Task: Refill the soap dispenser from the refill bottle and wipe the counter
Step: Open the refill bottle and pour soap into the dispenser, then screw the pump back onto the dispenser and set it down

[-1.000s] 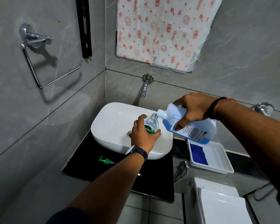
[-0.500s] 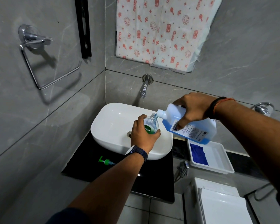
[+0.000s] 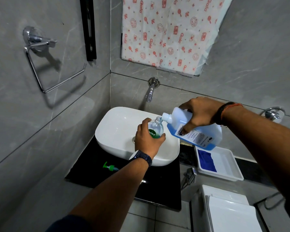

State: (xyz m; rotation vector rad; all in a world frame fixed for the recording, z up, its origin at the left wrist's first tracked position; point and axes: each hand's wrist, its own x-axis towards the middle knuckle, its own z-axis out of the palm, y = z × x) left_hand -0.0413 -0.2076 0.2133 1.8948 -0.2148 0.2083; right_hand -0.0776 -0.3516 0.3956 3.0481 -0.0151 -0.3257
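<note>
My left hand grips a clear soap dispenser bottle with a green label, held upright over the white basin. My right hand holds the refill bottle, tipped to the left, with blue liquid in its lower part. Its white spout touches the dispenser's open neck. The green pump head lies on the black counter in front of the basin. A blue cloth rests in a white tray to the right.
A wall tap juts out above the basin. A chrome towel ring hangs on the left wall. A patterned sheet covers the mirror. A white toilet tank stands at lower right, and a spray handle hangs beside it.
</note>
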